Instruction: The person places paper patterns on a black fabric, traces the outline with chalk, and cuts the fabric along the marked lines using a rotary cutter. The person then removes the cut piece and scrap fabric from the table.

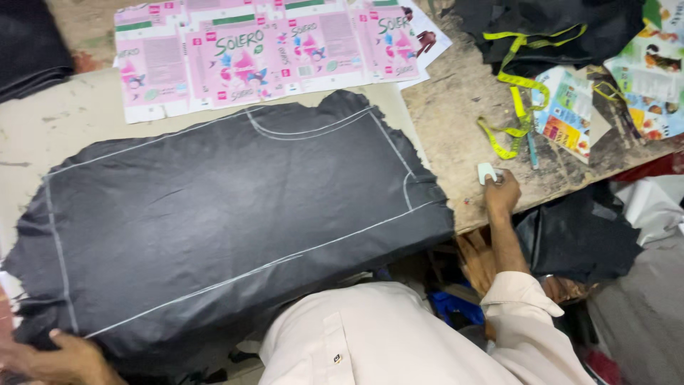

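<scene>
A large dark cloth [221, 207] lies spread on the table, marked with white chalk lines that outline a shape. My left hand [60, 360] grips the cloth's near left corner at the bottom edge of the view. My right hand [501, 191] reaches out to the right of the cloth and holds a small white piece of chalk [486, 172] against the worn wooden tabletop [456, 107]. My cream shirt sleeve and chest fill the lower middle.
Flattened pink printed cartons [263, 50] lie beyond the cloth. A yellow measuring tape [516, 107] trails from a dark fabric heap [556, 28] at the far right, beside colourful printed papers [570, 114]. More dark cloth [577, 235] hangs below the table edge.
</scene>
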Demonstrator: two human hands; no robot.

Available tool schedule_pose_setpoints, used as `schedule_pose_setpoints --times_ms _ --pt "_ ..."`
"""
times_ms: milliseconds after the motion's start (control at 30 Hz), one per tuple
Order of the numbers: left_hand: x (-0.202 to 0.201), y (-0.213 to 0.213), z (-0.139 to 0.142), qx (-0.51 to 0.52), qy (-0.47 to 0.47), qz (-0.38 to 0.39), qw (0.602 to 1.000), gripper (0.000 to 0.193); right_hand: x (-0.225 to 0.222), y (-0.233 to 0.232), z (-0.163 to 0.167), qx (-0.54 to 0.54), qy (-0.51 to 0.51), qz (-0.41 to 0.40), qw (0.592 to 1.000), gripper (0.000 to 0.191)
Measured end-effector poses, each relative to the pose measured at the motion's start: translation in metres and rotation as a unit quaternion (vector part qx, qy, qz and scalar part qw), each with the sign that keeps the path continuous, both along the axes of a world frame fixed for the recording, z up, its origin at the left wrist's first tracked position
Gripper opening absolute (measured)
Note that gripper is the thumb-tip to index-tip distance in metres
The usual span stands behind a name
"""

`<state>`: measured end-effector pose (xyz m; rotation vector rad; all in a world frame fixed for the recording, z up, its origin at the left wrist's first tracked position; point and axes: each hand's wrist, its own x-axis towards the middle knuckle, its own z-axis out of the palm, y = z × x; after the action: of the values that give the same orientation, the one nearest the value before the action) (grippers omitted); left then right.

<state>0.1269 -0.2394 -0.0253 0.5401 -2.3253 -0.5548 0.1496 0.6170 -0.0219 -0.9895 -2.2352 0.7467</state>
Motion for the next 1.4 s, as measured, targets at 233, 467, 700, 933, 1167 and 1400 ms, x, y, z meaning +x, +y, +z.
schedule_pose_setpoints --times_ms 233,467,700,933,1167,1400 --pt "-0.041 0.314 0.01 -0.004 -0.183 -0.231 0.955 0.081 0.004 0.107 0.022 0.198 -0.095 0.121 0.968 0.033" --pt "0.008 0.552 0.041 -0.101 -0.196 -0.434 0.874 0.103 -0.021 0.173 0.033 0.275 -0.122 0.146 0.943 0.05" --pt "0.022 0.605 0.053 0.051 -0.219 -0.713 0.665 0.081 0.006 0.159 0.007 0.217 -0.144 0.13 0.957 0.07" --pt "0.015 0.569 0.076 0.21 -0.229 -0.666 0.678 0.029 0.052 0.186 -0.023 0.198 -0.173 0.045 0.964 0.037" --pt "-0.028 0.526 0.091 0.207 -0.204 -0.678 0.675 0.024 0.079 0.152 -0.012 0.078 -0.054 -0.068 0.993 0.031" --pt "-0.147 0.55 0.065 0.075 -0.132 -0.711 0.687 0.053 0.101 -0.07 -0.011 -0.311 0.217 -0.008 0.925 0.013"
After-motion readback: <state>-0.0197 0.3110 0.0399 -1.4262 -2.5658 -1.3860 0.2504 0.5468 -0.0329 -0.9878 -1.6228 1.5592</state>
